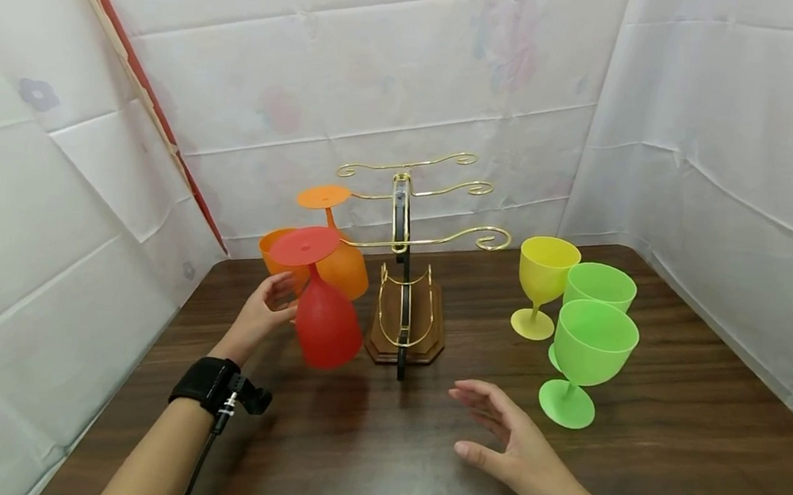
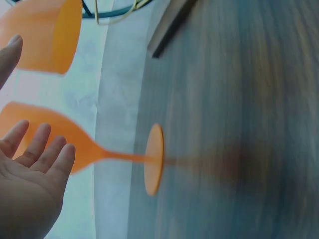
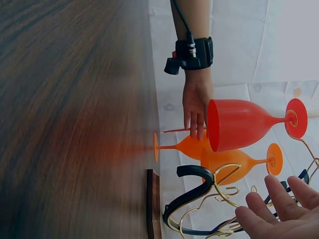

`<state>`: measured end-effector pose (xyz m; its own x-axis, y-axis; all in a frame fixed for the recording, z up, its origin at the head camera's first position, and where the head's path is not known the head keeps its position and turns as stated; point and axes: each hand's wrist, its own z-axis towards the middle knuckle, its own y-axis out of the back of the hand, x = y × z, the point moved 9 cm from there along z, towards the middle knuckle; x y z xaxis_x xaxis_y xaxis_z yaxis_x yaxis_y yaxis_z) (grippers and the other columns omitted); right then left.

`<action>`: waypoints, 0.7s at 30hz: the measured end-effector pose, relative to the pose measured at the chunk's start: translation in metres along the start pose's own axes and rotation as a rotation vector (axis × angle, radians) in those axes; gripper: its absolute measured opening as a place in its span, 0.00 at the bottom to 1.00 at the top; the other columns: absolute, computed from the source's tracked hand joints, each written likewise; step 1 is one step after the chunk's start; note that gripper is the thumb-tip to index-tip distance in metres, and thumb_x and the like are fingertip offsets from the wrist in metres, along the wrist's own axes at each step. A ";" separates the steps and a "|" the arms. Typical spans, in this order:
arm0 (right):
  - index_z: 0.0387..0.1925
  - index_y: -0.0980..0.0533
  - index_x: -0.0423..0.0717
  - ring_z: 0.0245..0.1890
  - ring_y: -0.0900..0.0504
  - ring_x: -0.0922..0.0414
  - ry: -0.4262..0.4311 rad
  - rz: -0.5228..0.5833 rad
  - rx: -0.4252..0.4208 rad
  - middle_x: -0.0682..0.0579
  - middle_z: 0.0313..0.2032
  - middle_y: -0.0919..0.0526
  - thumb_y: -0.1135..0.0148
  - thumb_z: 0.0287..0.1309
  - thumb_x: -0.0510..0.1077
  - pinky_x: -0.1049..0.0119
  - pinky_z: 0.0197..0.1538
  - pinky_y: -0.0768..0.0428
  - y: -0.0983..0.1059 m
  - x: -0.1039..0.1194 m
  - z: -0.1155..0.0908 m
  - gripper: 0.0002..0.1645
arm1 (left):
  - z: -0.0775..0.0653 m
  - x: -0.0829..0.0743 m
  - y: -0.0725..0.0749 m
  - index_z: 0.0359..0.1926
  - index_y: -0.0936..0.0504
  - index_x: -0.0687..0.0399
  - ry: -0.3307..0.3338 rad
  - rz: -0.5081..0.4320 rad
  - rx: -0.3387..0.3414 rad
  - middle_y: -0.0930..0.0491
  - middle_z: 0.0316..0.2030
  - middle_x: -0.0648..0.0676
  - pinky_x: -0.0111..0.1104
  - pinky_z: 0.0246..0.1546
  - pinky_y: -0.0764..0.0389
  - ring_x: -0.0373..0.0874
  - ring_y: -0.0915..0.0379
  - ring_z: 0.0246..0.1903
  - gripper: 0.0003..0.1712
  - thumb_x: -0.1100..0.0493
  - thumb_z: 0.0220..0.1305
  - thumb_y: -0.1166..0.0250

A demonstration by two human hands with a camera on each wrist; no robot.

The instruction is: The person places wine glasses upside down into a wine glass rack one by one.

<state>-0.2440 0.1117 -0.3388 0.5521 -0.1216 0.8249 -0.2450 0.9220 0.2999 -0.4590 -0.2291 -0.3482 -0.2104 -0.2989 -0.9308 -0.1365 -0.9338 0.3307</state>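
Note:
My left hand (image 1: 262,314) reaches beside the rack's left side with its fingers extended. In the left wrist view those fingers overlap the bowl of an upright orange goblet (image 2: 70,139), whose foot stands on the table. A red goblet (image 1: 327,324) hangs upside down by its foot from the front left arm of the gold wire glass rack (image 1: 433,243). Behind it, another orange goblet (image 1: 348,267) hangs the same way. My right hand (image 1: 516,450), fingers spread and holding nothing, hovers over the table to the right of the rack.
At right, a yellow goblet (image 1: 548,270) and two green goblets, the nearer green goblet (image 1: 591,346) in front, stand upright on the dark wooden table (image 1: 362,459). The rack's wooden base (image 1: 435,327) sits mid-table. White sheeting (image 1: 386,55) walls the back and sides.

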 end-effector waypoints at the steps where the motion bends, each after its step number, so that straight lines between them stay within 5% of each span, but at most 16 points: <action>1: 0.61 0.35 0.50 0.58 0.27 0.58 -0.005 0.002 0.003 0.49 0.56 0.25 0.36 0.54 0.34 0.66 0.59 0.28 -0.001 0.000 0.000 0.33 | -0.002 0.002 0.004 0.72 0.50 0.55 0.003 0.011 -0.012 0.44 0.68 0.60 0.50 0.66 0.44 0.54 0.49 0.68 0.45 0.56 0.61 0.34; 8: 0.61 0.35 0.49 0.57 0.27 0.59 -0.004 0.012 0.010 0.48 0.56 0.25 0.36 0.54 0.33 0.65 0.58 0.27 -0.004 -0.001 0.001 0.33 | -0.015 0.009 0.026 0.72 0.51 0.54 0.024 0.061 -0.093 0.45 0.68 0.61 0.51 0.65 0.43 0.54 0.52 0.69 0.49 0.50 0.58 0.32; 21: 0.60 0.35 0.49 0.57 0.27 0.59 -0.031 0.013 0.008 0.48 0.56 0.26 0.36 0.55 0.35 0.63 0.58 0.27 -0.002 -0.004 0.000 0.31 | -0.003 0.010 0.035 0.72 0.56 0.56 0.041 0.084 -0.249 0.46 0.67 0.63 0.49 0.67 0.46 0.56 0.50 0.67 0.54 0.49 0.56 0.31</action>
<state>-0.2461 0.1103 -0.3423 0.5239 -0.1215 0.8431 -0.2582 0.9205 0.2931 -0.4630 -0.2654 -0.3460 -0.1708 -0.3807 -0.9088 0.1236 -0.9233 0.3636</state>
